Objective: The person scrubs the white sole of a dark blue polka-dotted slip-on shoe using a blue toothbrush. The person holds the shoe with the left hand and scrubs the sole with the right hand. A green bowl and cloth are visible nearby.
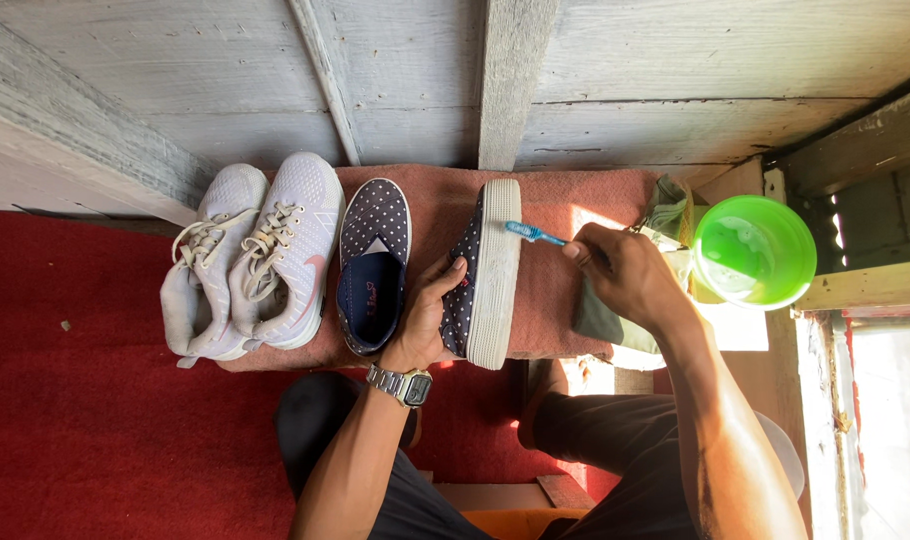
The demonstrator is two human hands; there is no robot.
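My left hand point(430, 315), a metal watch on its wrist, grips a dark polka-dot slip-on shoe point(485, 275) turned on its side, white sole facing right. My right hand point(620, 270) holds a blue toothbrush point(535, 233) whose bristle head touches the sole near the toe. The matching polka-dot shoe point(373, 262) lies upright just left of my left hand. All of them rest on a pinkish-red towel point(575, 205).
A pair of white lace-up sneakers point(255, 255) sits at the towel's left end. A green plastic bowl point(753, 250) stands to the right, a grey-green cloth point(665, 212) beside it. Red carpet point(85, 400) covers the floor; a grey plank wall point(425, 70) stands behind.
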